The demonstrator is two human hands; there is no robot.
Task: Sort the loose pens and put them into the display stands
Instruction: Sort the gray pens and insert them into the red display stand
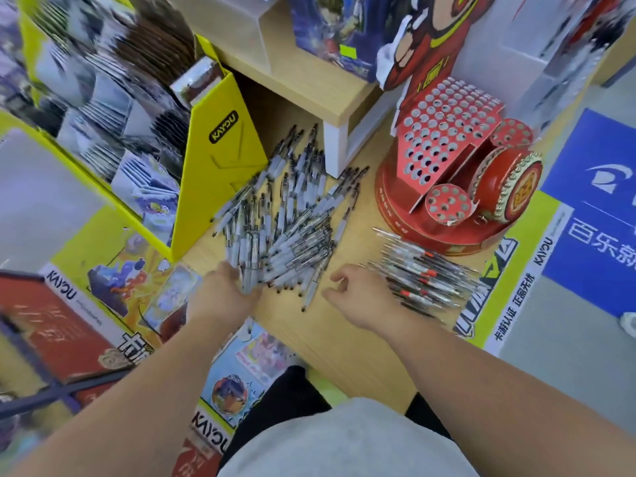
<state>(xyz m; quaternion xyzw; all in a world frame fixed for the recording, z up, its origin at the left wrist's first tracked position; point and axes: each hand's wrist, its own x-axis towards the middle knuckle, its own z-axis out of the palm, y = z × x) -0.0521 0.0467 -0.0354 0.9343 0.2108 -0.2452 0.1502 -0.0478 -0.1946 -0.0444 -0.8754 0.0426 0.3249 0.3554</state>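
A big heap of loose white-barrelled pens (289, 215) lies on the wooden counter (344, 332). My left hand (225, 292) is at the heap's near edge, fingers curled round a bundle of these pens. A smaller pile of clear pens with red bands (423, 277) lies to the right. My right hand (361, 294) hovers just left of that pile, fingers loosely curled, holding nothing. Behind the smaller pile stands the red display stand (447, 139), its stepped top full of round holes, all without pens, with small drum-shaped holders at its sides.
A yellow KAYOU card display box (220, 156) stands left of the heap. A white and wood shelf riser (330, 94) is behind the heap. Printed card boxes (137, 290) lie at the near left. The counter's edge with a yellow strip (516, 270) runs on the right.
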